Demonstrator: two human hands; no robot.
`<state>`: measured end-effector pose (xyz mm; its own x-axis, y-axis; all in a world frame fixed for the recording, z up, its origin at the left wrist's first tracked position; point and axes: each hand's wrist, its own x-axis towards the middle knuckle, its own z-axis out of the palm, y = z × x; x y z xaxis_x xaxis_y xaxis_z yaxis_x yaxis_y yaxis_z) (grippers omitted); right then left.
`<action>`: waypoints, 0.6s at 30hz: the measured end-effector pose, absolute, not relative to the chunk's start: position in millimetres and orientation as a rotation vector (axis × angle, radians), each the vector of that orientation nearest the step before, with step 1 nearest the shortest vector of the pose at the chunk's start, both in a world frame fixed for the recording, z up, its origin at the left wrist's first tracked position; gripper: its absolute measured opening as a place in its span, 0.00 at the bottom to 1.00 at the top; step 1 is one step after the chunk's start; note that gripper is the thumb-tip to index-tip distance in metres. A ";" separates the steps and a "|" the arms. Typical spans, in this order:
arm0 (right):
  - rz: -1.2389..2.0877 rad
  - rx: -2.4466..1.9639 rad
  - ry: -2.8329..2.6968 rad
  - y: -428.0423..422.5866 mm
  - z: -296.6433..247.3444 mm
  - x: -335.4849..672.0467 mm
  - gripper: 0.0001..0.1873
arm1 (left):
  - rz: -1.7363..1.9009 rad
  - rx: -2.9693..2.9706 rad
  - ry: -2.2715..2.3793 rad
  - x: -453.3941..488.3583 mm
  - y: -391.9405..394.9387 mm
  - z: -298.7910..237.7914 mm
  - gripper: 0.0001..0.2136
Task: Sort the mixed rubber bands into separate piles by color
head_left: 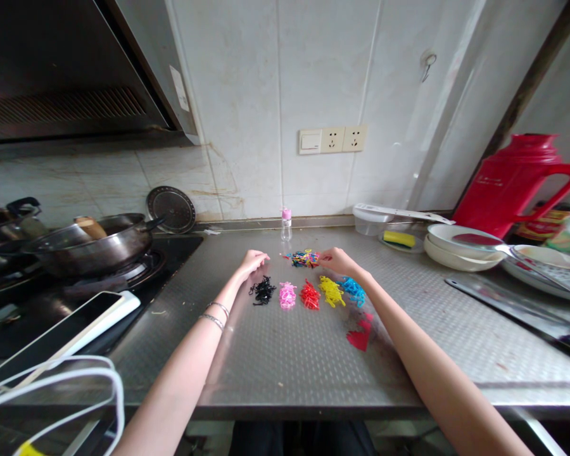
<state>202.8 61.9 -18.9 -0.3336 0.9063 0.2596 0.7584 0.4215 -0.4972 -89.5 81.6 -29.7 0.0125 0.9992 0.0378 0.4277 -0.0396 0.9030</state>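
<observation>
A loose heap of mixed-colour small rubber bands (pixel 304 258) lies on the metal counter. My right hand (pixel 338 261) is at its right edge, fingertips pinched together; whether a band is between them is too small to see. My left hand (pixel 254 261) rests to the left of the heap with its fingers closed, their contents hidden. In front is a row of single-colour piles: black bands (pixel 263 291), pink bands (pixel 287 295), red bands (pixel 309 295), yellow bands (pixel 332 291) and blue bands (pixel 353 291), the last near my right wrist.
A small clear bottle with a pink top (pixel 286 225) stands behind the heap. A torn red piece (pixel 360 333) lies near my right forearm. At right are bowls (pixel 463 247), a knife (pixel 517 310) and a red thermos (pixel 513 183); at left, a phone (pixel 59 332) and a pan (pixel 95 244).
</observation>
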 end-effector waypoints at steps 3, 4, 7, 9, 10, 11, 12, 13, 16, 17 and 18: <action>0.465 -1.382 -2.179 60.0 -10.0 210.2 0.15 | 0.980 1.556 1.508 -89.8 81.6 -30.1 0.11; 0.511 -1.379 -2.176 59.7 -7.2 213.7 0.15 | 0.978 1.555 1.509 -89.8 81.7 -30.2 0.10; 0.726 -1.390 -2.175 59.0 -1.6 225.3 0.14 | 0.981 1.567 1.506 -89.6 81.5 -29.9 0.10; 0.863 -1.416 -2.181 58.6 -0.9 232.2 0.14 | 0.982 1.576 1.510 -89.2 81.2 -29.4 0.10; 0.915 -1.429 -2.189 58.3 -1.5 234.9 0.13 | 0.982 1.576 1.517 -89.0 81.0 -29.2 0.10; 0.959 -1.433 -2.205 58.1 -2.5 237.0 0.13 | 0.981 1.574 1.525 -88.9 80.8 -29.1 0.11; 0.997 -1.431 -2.225 58.0 -3.8 238.4 0.13 | 0.980 1.572 1.530 -88.8 80.8 -29.1 0.11; 1.028 -1.428 -2.245 58.0 -5.2 239.2 0.13 | 0.980 1.572 1.534 -88.7 80.8 -29.2 0.11; 1.086 -1.421 -2.284 58.6 -8.0 239.2 0.13 | 0.988 1.576 1.533 -89.0 81.4 -30.3 0.10; 1.093 -1.425 -2.282 58.9 -8.1 238.9 0.13 | 0.991 1.576 1.535 -89.2 81.8 -30.7 0.10; 1.089 -1.435 -2.271 59.2 -7.8 238.7 0.13 | 0.992 1.578 1.538 -89.4 82.3 -30.9 0.10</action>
